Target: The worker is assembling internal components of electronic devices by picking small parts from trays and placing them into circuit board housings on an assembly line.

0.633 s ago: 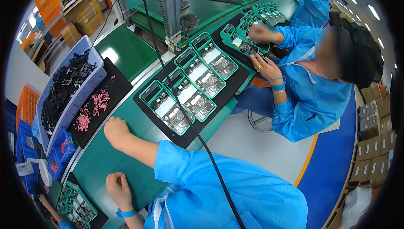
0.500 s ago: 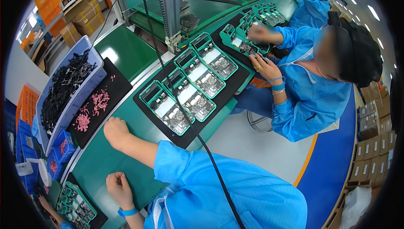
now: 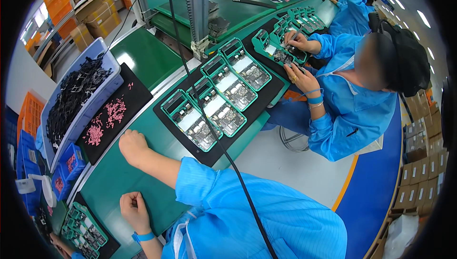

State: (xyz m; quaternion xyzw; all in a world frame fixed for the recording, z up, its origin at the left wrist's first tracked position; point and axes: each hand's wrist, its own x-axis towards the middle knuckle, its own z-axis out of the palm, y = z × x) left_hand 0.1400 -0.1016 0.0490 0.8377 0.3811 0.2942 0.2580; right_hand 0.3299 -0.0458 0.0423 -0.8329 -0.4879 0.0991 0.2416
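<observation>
My right hand rests on the green worktop, its fingers curled into a loose fist. It lies near a black mat scattered with small pink pieces. Closer to me, my left hand is also curled on the worktop, with a blue band on its wrist. Nothing shows in either hand, though both palms are hidden. Beyond my right forearm, several green frames holding circuit boards lie in a row on another black mat.
A pale blue bin of black parts stands at the left, with small blue boxes of pink pieces beside it. More green frames lie at lower left. A black cable crosses the view. At right, a co-worker handles a board.
My hands keep their closed shape and place on the worktop; the view has shifted slightly. The co-worker's upper hand, blurred before, now shows clearly with a thin tool over a board.
</observation>
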